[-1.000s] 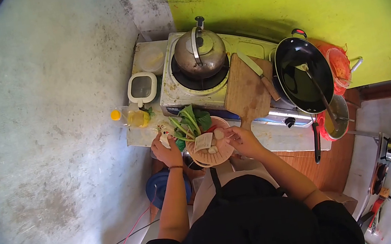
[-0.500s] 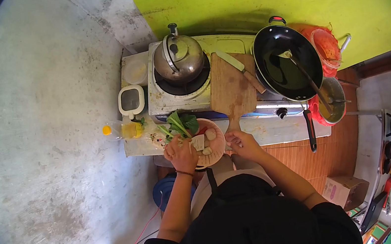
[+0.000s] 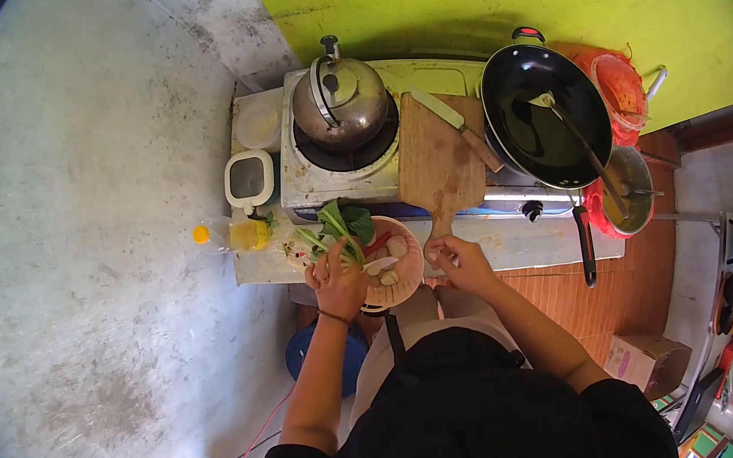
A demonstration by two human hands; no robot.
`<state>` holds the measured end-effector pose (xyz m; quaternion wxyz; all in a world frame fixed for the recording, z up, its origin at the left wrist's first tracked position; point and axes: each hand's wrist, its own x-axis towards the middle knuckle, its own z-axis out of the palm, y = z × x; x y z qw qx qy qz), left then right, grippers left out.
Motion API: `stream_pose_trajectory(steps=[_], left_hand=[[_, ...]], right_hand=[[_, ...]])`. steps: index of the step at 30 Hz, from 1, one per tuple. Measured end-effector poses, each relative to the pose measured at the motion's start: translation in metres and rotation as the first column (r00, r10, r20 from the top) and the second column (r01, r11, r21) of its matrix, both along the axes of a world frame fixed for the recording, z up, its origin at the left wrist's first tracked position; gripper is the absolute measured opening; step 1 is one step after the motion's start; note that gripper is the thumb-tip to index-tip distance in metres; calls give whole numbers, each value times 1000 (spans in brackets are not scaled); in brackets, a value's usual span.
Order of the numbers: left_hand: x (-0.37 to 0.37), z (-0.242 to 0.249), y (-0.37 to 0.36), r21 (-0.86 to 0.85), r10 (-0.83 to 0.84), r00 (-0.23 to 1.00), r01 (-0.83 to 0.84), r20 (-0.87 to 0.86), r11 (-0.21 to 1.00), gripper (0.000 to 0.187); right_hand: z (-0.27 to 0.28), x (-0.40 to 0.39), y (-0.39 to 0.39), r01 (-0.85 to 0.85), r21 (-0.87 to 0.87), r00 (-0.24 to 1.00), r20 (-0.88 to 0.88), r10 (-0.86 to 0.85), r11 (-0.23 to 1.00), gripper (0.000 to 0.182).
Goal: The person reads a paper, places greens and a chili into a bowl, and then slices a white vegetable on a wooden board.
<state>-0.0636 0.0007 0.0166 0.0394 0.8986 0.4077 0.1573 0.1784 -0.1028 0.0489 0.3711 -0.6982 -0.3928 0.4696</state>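
A pale pink basket [image 3: 409, 281] rests at the counter's front edge, holding leafy greens [image 3: 349, 222], something red, and several pale round pieces [image 3: 397, 245]. Over the basket's left side, my left hand [image 3: 337, 287] bends its fingers beside the green stems; what they grip is hidden. To the right of the basket, my right hand [image 3: 466, 267] is closed in a pinch by the handle of a wooden cutting board [image 3: 436, 158]. Whatever is between those fingertips is too small to name. A knife [image 3: 455, 126] with a wooden handle lies across the board.
A kettle [image 3: 349, 105] stands on the stove [image 3: 294, 178]. Right of the board, a black wok [image 3: 543, 148] holds a spatula [image 3: 578, 135], its handle jutting forward. Farther right is a metal bowl [image 3: 636, 214]. A yellow-capped bottle [image 3: 248, 236] lies at left.
The view has shifted slightly. My left hand has moved a little left over the basket, toward the green stems. My right hand stays pinched by the board's handle.
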Motion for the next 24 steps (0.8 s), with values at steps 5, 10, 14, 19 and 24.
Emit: stream_pose_trajectory(steps=[5, 10, 14, 19, 24], left_hand=[[-11, 14, -7, -159, -199, 980, 197, 2, 968, 21], [-5, 0, -4, -298, 86, 989, -119, -124, 947, 20], [-6, -10, 0, -299, 186, 977, -208, -103, 931, 19], [5, 20, 3, -170, 92, 995, -97, -35, 981, 20], [19, 33, 13, -41, -46, 995, 50, 91, 998, 20]], right_hand=[[-15, 15, -6, 76, 88, 990, 114, -86, 993, 22], [-10, 20, -9, 127, 148, 988, 72, -139, 981, 23], [-12, 21, -14, 130, 161, 988, 65, -142, 978, 23], [-10, 20, -21, 136, 153, 987, 67, -147, 979, 22], [-19, 19, -27, 132, 134, 989, 44, -139, 982, 21]])
